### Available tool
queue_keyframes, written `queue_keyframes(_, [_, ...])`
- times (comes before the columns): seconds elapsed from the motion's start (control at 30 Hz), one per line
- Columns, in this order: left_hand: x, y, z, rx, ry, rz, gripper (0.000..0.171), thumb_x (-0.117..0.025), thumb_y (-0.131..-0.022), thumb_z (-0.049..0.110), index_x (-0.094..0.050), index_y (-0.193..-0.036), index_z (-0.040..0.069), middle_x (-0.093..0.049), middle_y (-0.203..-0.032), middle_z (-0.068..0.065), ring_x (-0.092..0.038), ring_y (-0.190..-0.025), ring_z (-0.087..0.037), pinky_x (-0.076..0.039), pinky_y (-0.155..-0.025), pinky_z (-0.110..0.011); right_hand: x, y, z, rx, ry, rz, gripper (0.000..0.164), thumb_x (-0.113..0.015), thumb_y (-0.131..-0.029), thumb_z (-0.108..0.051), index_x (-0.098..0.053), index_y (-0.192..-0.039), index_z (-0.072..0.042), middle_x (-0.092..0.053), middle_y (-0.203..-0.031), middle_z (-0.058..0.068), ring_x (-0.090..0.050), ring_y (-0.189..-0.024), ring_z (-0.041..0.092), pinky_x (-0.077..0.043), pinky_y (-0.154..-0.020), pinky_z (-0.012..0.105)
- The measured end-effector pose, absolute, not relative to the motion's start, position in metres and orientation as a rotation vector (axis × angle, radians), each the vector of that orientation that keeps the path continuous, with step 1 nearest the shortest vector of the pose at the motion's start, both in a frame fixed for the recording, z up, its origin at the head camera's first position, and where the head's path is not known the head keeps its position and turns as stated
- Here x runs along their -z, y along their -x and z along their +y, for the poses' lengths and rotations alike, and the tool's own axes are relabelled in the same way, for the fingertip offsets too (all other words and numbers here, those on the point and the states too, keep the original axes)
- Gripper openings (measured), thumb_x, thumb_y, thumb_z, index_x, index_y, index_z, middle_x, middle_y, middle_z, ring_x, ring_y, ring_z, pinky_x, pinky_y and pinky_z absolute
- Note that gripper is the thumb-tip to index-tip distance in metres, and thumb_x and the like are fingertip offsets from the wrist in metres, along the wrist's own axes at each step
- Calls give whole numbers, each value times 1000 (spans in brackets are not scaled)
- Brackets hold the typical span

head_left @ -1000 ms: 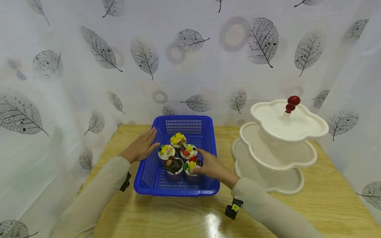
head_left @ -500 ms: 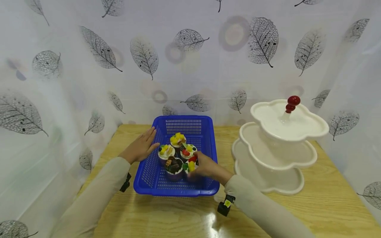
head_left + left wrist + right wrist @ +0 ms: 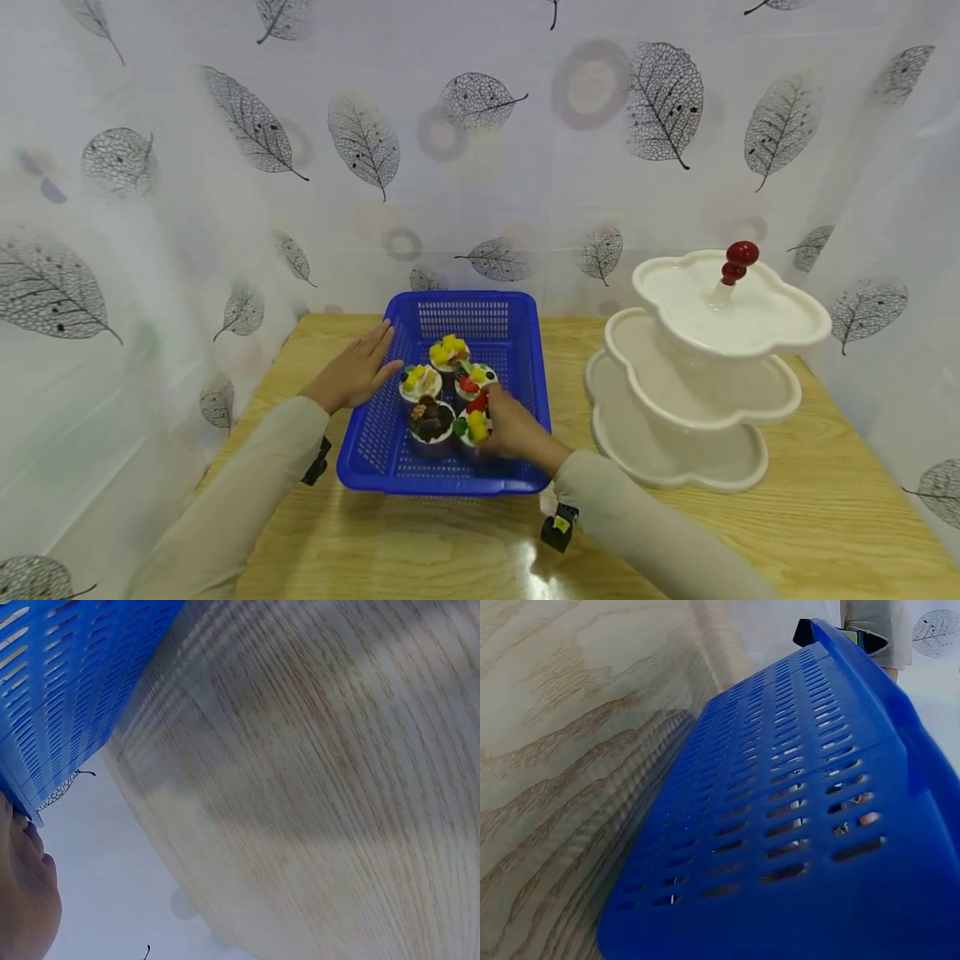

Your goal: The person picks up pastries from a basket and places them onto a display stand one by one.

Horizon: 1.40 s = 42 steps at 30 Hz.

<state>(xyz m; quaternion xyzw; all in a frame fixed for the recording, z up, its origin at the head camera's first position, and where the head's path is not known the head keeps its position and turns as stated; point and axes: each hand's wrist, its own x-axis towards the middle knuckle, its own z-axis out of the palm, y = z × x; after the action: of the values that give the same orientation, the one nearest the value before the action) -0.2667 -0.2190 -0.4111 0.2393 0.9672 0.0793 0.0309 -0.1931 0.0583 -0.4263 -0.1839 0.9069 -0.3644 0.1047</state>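
Observation:
A blue plastic basket (image 3: 468, 485) holds several cupcakes in dark cups with cream tops. My right hand (image 3: 519, 429) reaches inside and grips the front right cupcake (image 3: 471, 429), topped with red and yellow fruit; the palm hides its right side. Close on its left sits a chocolate-topped cupcake (image 3: 432, 425). Behind are cupcakes with fruit, one with strawberry (image 3: 476, 379), one with yellow pieces (image 3: 420, 382) and one at the back (image 3: 447, 352). My left hand (image 3: 352, 371) rests on the basket's left rim, fingers extended. The right wrist view shows only the basket's outer wall (image 3: 765, 780).
To the right of the basket stands a white three-tier stand (image 3: 731, 321) with scalloped plates and a red knob (image 3: 738, 260). Both are on a wooden table (image 3: 420, 542). A leaf-patterned curtain (image 3: 510, 192) hangs behind and along the sides.
My right hand has moved left and closed round the front right cupcake. That cupcake and the chocolate one have shifted slightly left. My left hand has stayed on the rim.

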Motion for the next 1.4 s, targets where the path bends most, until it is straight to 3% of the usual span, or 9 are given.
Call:
queue_keyframes(0.3, [415, 269, -221, -238, -716, 2970, 68, -28, -105, 42, -13, -151, -6, -6, -159, -21, -8, -146, -37, -10, -117, -55, 426, 190, 57, 1059, 529, 2703, 72, -90, -56, -6, -48, -113, 5, -60, -106, 18, -59, -97, 31, -50, -90, 46])
queue_keyframes(0.53, [419, 268, -219, -244, -729, 2964, 67, -24, -105, 43, -11, -152, -4, -5, -159, -20, -10, -145, -39, -11, -116, -55, 417, 187, 64, 1107, 537, 2700, 72, -88, -58, -8, -49, -118, 4, -60, -108, 15, -59, -99, 29, -51, -88, 43])
queue_keyframes(0.8, [416, 268, -218, -234, -726, 2959, 64, -27, -106, 37, -11, -151, -5, -6, -159, -21, -10, -145, -39, -10, -117, -55, 384, 185, 74, 1230, 461, 2643, 80, -88, -63, -13, -47, -130, 2, -59, -118, 13, -58, -108, 27, -49, -94, 41])
queue_keyframes(1.03, [415, 268, -220, -223, -720, 2964, 63, -28, -106, 35, -9, -152, -5, -5, -159, -20, -9, -145, -40, -11, -116, -56, 356, 187, 88, 1306, 444, 2649, 81, -87, -65, -22, -48, -133, -1, -59, -120, 12, -59, -104, 24, -52, -88, 38])
queue_keyframes(1.4, [416, 270, -219, -230, -712, 2965, 63, -29, -106, 34, -10, -152, -4, -6, -159, -20, -9, -145, -40, -10, -116, -56, 301, 187, 130, 1573, 490, 2481, 79, -84, -70, -15, -41, -135, -1, -53, -126, 17, -56, -111, 31, -51, -92, 40])
